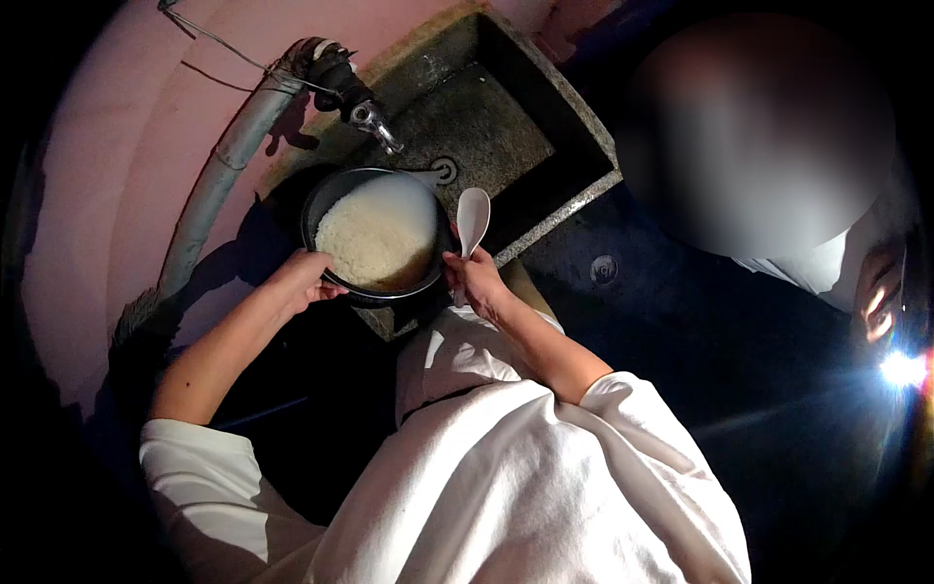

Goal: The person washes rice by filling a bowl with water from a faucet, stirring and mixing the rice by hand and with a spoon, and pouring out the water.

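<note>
A dark round pot [309,220] holds pale rice [365,238] under cloudy water and is slightly tilted at the near left corner of the stone sink. My left hand [309,279] is closed on the pot's left near rim. On the other side, my right hand [475,279] grips a white spoon [473,219], its bowl pointing up, and its fingers are close against the pot's right side. Whether those fingers also hold the pot is unclear.
The stone sink [584,112] has a drain [444,170] beside the pot. A metal tap [372,122] on a grey pipe [229,151] hangs above. Another person's hand [879,292] is at the right, near a bright light [903,370]. A floor drain [603,270] lies right of the sink.
</note>
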A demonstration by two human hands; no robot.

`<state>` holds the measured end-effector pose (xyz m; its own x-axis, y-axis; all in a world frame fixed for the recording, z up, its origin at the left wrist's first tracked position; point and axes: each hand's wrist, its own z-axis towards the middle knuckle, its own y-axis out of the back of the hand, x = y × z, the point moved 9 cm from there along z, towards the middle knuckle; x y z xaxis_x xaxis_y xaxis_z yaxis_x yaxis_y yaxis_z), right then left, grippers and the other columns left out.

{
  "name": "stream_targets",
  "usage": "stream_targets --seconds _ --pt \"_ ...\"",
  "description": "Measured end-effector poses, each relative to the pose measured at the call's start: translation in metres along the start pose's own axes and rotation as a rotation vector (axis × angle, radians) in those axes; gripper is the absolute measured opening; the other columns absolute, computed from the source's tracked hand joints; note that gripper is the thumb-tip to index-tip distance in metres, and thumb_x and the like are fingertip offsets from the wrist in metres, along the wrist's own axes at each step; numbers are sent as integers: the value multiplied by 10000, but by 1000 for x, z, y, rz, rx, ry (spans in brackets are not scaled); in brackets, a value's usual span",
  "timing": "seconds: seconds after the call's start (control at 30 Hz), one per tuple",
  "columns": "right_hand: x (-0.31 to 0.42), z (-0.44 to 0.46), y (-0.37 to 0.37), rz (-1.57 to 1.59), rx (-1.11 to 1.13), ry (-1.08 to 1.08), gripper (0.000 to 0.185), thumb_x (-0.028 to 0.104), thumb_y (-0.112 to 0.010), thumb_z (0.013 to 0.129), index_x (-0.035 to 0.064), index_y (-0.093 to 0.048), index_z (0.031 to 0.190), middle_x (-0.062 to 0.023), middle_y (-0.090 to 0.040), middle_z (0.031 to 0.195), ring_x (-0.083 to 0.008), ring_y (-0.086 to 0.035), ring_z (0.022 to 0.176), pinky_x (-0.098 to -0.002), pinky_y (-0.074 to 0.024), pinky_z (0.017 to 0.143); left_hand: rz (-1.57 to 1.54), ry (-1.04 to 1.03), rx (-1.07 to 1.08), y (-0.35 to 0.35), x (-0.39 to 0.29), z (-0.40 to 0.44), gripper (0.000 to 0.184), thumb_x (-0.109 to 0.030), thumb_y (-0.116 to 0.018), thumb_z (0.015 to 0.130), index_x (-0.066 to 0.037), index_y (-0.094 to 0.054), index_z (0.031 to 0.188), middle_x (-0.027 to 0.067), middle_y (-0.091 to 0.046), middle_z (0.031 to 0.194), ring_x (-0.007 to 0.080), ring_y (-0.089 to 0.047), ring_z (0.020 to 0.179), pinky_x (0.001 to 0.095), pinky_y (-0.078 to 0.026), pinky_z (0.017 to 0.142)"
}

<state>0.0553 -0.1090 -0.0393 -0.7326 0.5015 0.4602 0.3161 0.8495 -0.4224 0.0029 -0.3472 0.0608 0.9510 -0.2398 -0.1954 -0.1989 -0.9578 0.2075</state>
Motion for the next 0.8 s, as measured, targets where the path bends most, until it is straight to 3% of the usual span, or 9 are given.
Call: stream_targets --seconds 0.17,0.37,0.53,0.7,0.8 --pt "-3 3 3 66 -39 -11 105 52 -541 877 55 -513 979 1 -473 626 -102 -431 497 -257 -352 446 -3 17 40 0 4 10 278 -42 -444 778 69 -470 1032 171 -586 773 235 -621 617 268 -500 467" --pt "-7 2 5 72 -16 -7 347 36 -551 864 86 -491 1202 7 -490 659 -101 -450 533 -252 -357 450 7 25 18 -3 0 7 296 -62 -475 762 27 -488 1044 166 -597 796 229 -600 579 281 -480 456" --pt "-11 2 6 54 -8 -70 554 24 -534 866 148 -348 1373 -1 -467 651 -104 -437 528 -240 -360 460 21 45 27 -3 3 12 346 -59 -470 769 26 -450 1104 177 -589 855 239 -606 603 289 -486 471" --pt "-18 2 8 85 7 -102 597 13 -536 864 161 -306 1394 -14 -472 678 -124 -445 524 -274 -378 479 59 71 24 -4 -1 9 334 -62 -469 771 33 -447 1090 175 -584 862 236 -607 626 286 -496 484" --pt "-24 7 8 99 41 -92 606 -4 -524 861 162 -297 1398 -16 -474 683 -131 -457 543 -272 -386 495 63 38 56 -5 -6 12 321 -54 -469 757 34 -456 1065 174 -584 781 215 -588 587 281 -488 476"
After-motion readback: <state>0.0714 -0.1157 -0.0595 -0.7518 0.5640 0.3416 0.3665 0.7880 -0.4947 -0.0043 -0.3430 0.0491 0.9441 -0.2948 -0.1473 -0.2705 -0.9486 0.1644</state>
